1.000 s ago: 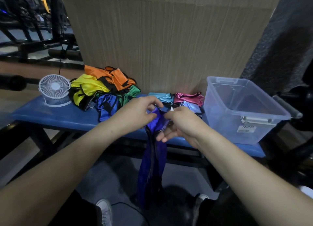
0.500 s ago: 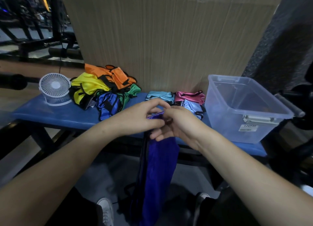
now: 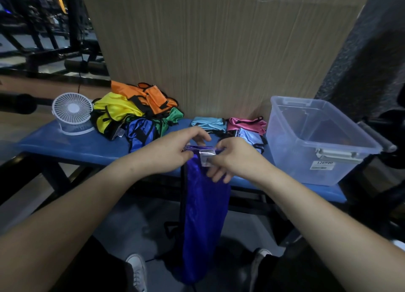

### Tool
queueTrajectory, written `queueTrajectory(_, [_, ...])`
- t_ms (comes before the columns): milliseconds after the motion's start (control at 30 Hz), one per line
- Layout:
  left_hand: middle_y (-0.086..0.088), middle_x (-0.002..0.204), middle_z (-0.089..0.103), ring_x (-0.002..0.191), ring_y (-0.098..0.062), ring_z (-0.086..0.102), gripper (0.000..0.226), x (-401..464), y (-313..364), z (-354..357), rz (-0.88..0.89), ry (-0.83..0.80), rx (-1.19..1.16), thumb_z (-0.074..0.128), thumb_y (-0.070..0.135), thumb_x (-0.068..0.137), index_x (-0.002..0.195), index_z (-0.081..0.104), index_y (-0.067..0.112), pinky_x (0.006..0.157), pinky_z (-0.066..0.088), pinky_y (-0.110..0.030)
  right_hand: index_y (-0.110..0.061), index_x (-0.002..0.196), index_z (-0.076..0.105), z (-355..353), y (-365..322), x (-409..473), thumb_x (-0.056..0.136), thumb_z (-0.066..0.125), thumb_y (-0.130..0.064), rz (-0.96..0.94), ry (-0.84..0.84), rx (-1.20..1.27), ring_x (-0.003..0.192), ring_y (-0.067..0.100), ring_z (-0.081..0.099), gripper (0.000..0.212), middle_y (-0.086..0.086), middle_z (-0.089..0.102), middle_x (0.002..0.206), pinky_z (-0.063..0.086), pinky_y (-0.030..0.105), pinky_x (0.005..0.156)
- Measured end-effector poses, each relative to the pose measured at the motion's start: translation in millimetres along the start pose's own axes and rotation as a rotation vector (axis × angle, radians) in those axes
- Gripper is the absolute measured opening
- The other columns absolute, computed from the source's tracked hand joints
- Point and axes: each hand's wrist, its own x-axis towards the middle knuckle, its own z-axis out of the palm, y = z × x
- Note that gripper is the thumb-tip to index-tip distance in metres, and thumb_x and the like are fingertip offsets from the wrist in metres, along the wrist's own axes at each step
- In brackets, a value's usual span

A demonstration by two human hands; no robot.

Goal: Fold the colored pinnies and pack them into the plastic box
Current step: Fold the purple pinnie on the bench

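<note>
A dark blue pinny [image 3: 205,206] hangs down in front of the bench, its white label showing near the top edge. My left hand [image 3: 173,148] pinches the top edge on the left, and my right hand [image 3: 234,157] pinches it on the right, by the label. A loose heap of pinnies [image 3: 135,112] in orange, yellow, green and blue lies on the bench at the left. Folded light blue and pink pinnies [image 3: 230,126] lie by the wall. The clear plastic box [image 3: 315,138] stands open on the bench at the right, with nothing visible inside.
A small white fan [image 3: 72,113] stands on the blue bench [image 3: 72,144] at the left. A wood-grain panel rises behind the bench. Dark gym frames fill the left background. My shoes show on the grey floor below.
The hands have spread the top edge of the dark blue pinny, so it hangs wider and flatter, and its white label has come into view.
</note>
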Motion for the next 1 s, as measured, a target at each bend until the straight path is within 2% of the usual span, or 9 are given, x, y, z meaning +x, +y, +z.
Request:
queueTrajectory(100, [0.019, 0.112, 0.058, 0.1, 0.01, 0.054, 0.045, 0, -3, -3, -0.01, 0.001, 0.062, 0.054, 0.0, 0.095, 0.126, 0.053, 0.033, 0.082, 0.039, -0.011, -0.017, 0.077, 0.061, -4, 7, 1, 0.088, 0.07, -0.025, -0.077, 0.145, -0.301, 0.042, 0.013, 0.058, 0.016, 0.0, 0.063, 0.052, 0.042, 0.024, 0.046])
queueTrajectory(200, [0.02, 0.111, 0.059, 0.105, 0.005, 0.055, 0.042, -1, -7, -5, -0.024, -0.006, 0.103, 0.055, 0.002, 0.095, 0.121, 0.056, 0.034, 0.085, 0.042, -0.016, -0.028, 0.076, 0.061, -7, 12, 2, 0.08, 0.078, -0.039, -0.169, 0.227, -0.512, 0.059, 0.009, 0.051, 0.021, -0.006, 0.056, 0.061, 0.039, 0.03, 0.057])
queueTrajectory(333, [0.016, 0.115, 0.059, 0.105, 0.0, 0.053, 0.037, 0, -9, -2, 0.005, -0.031, 0.218, 0.055, 0.005, 0.094, 0.121, 0.06, 0.029, 0.089, 0.042, -0.018, -0.027, 0.075, 0.057, -3, 16, 2, 0.08, 0.073, -0.031, -0.273, 0.224, -0.519, 0.078, 0.016, 0.054, 0.017, -0.007, 0.054, 0.08, 0.049, 0.041, 0.071])
queueTrajectory(433, [0.013, 0.104, 0.061, 0.1, -0.01, 0.056, 0.028, 0, -11, 5, -0.007, -0.052, 0.289, 0.056, 0.014, 0.092, 0.115, 0.063, 0.028, 0.085, 0.045, -0.029, -0.023, 0.073, 0.056, 0, 15, 2, 0.079, 0.068, -0.028, -0.281, 0.212, -0.44, 0.072, 0.016, 0.057, 0.015, -0.006, 0.061, 0.07, 0.052, 0.045, 0.068])
queueTrajectory(500, [0.014, 0.095, 0.062, 0.094, -0.014, 0.059, 0.018, 0, -11, 10, 0.019, -0.054, 0.323, 0.061, 0.03, 0.092, 0.109, 0.064, 0.027, 0.08, 0.048, -0.034, -0.022, 0.072, 0.056, 1, 12, 2, 0.08, 0.068, -0.027, -0.273, 0.214, -0.417, 0.07, 0.014, 0.056, 0.014, -0.006, 0.062, 0.067, 0.051, 0.042, 0.066])
queueTrajectory(600, [0.013, 0.097, 0.065, 0.092, -0.011, 0.058, 0.035, 1, -6, 14, 0.005, -0.058, 0.325, 0.068, 0.057, 0.083, 0.108, 0.062, 0.033, 0.08, 0.048, -0.035, -0.019, 0.073, 0.059, 2, 8, 1, 0.079, 0.068, -0.025, -0.266, 0.227, -0.424, 0.068, 0.012, 0.056, 0.012, -0.004, 0.063, 0.067, 0.046, 0.036, 0.063])
queueTrajectory(700, [0.016, 0.092, 0.063, 0.091, -0.008, 0.055, 0.045, 3, -4, 15, -0.011, -0.047, 0.295, 0.07, 0.067, 0.073, 0.104, 0.059, 0.037, 0.078, 0.048, -0.035, -0.018, 0.073, 0.059, 2, 8, 1, 0.08, 0.067, -0.022, -0.258, 0.223, -0.415, 0.065, 0.01, 0.056, 0.011, -0.001, 0.064, 0.066, 0.043, 0.029, 0.058])
queueTrajectory(900, [0.012, 0.089, 0.062, 0.089, -0.014, 0.058, 0.021, -1, 2, 23, 0.015, 0.002, 0.286, 0.059, 0.029, 0.087, 0.108, 0.056, 0.033, 0.073, 0.046, -0.035, -0.015, 0.07, 0.057, 1, 15, 1, 0.079, 0.068, -0.02, -0.259, 0.199, -0.352, 0.057, 0.008, 0.048, 0.015, 0.003, 0.062, 0.064, 0.038, 0.029, 0.055])
queueTrajectory(1000, [0.011, 0.088, 0.06, 0.088, -0.016, 0.056, 0.023, -2, 4, 28, 0.005, -0.016, 0.27, 0.057, 0.027, 0.086, 0.107, 0.053, 0.031, 0.076, 0.048, -0.04, -0.013, 0.071, 0.058, 2, 19, 1, 0.078, 0.069, -0.021, -0.271, 0.196, -0.34, 0.058, 0.012, 0.05, 0.016, 0.005, 0.062, 0.064, 0.037, 0.028, 0.054])
